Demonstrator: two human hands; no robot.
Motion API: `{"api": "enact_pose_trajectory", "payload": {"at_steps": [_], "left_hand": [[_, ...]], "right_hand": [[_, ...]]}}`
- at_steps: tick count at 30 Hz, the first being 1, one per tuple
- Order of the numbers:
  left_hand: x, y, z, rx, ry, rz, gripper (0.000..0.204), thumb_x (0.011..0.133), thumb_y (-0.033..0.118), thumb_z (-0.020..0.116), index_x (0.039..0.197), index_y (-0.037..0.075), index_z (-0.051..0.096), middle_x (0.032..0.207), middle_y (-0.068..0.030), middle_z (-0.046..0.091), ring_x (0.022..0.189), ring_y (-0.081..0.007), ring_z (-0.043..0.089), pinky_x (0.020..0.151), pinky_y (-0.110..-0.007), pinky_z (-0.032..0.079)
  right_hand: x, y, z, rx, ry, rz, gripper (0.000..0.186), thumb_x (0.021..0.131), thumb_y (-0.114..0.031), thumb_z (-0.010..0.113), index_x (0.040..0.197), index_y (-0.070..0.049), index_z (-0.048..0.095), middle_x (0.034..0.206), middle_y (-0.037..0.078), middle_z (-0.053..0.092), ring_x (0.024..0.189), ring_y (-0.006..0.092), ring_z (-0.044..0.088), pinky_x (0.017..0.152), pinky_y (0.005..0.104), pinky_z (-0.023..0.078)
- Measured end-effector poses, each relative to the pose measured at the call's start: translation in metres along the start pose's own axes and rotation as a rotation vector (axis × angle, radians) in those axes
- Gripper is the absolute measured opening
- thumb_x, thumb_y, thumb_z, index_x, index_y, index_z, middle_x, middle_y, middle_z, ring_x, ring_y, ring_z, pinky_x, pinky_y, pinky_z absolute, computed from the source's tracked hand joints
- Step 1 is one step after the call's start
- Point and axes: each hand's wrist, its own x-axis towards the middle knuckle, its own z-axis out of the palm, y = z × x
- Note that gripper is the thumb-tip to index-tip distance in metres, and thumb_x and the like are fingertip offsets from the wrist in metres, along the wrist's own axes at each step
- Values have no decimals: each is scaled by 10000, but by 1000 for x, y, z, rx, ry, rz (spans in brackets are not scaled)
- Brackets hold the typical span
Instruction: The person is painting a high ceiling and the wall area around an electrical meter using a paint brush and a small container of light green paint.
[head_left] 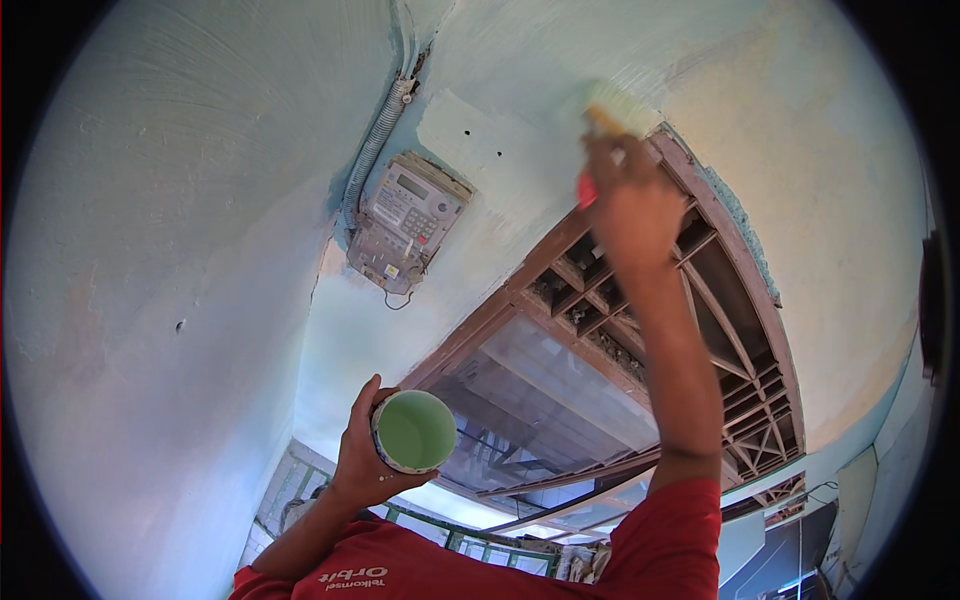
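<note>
This is looking like a house under renovation, seen from outside by its entrance. A plastered wall [180, 250] is carrying patchy pale green paint, fresh in places and bare cream on the far right. An electricity meter [405, 222] is hanging on it, fed by a grey ribbed conduit [372, 150]. To the right, an unpainted wooden transom frame [640, 350] is sitting over a doorway, and a green railing [430, 530] is showing near the bottom.

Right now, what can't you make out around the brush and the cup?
Head view:
- Brush: bristles blurred against the wall; handle mostly hidden by the right hand.
- Cup: paint depth unreadable; its side covered by the left hand.
- Meter: display too small.
</note>
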Motion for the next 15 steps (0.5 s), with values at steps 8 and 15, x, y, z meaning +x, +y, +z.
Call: {"api": "enact_pose_trajectory", "payload": {"at_steps": [8, 15], "left_hand": [[-4, 5, -14, 15, 38, -1, 1363, 602, 250, 1032, 1611, -30, 158, 1430, -247, 540, 1304, -369, 602, 1096, -461, 495], [-10, -4, -13, -5, 51, -4, 1383, 581, 263, 1040, 1621, 3, 166, 1428, -230, 557, 1313, -376, 596, 1095, -464, 490]], "right_hand": [[-76, -95, -15, 408, -378, -51, 281, 799, -140, 781, 1078, -123, 745, 989, 58, 687, 727, 257, 724, 637, 399, 586], [13, -22, -52, 747, 96, 205, 157, 894, 14, 747, 1037, -44, 775, 958, 91, 780, 806, 169, 737, 743, 293, 560]]}}
